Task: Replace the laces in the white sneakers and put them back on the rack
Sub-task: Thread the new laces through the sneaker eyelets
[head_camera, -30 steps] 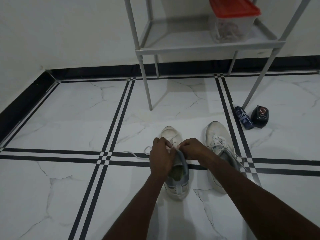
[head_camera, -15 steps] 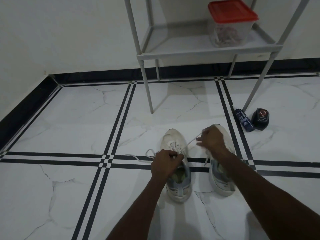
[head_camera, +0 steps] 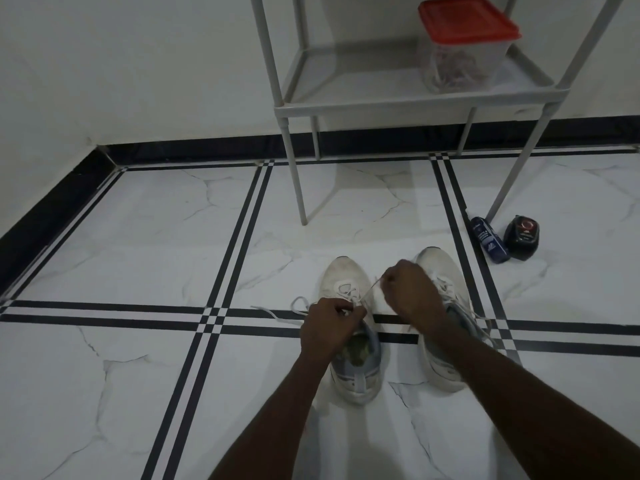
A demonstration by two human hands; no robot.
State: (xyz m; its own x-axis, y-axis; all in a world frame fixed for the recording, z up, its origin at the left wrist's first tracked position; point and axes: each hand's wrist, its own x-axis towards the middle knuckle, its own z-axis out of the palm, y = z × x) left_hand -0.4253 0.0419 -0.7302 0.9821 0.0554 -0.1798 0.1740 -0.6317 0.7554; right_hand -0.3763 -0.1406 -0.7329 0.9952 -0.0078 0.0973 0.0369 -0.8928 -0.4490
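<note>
Pulling the thin white lace (head_camera: 367,295) taut w/ our right hand (head_camera: 410,289), fingers pinching it; left hand (head_camera: 328,326) is gripping the worn white left sneaker (head_camera: 348,296) at the eyelets; we're drawing steadily, not jerking.

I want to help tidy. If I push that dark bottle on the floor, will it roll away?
Probably. The bottle looks rounded and lies on its side on smooth floor, so it should roll or slide easily. It seems small, likely light. The black tin beside it might stop it.

Nothing is legible: the dark blue bottle (head_camera: 489,244) carries a label too blurred to read.
</note>
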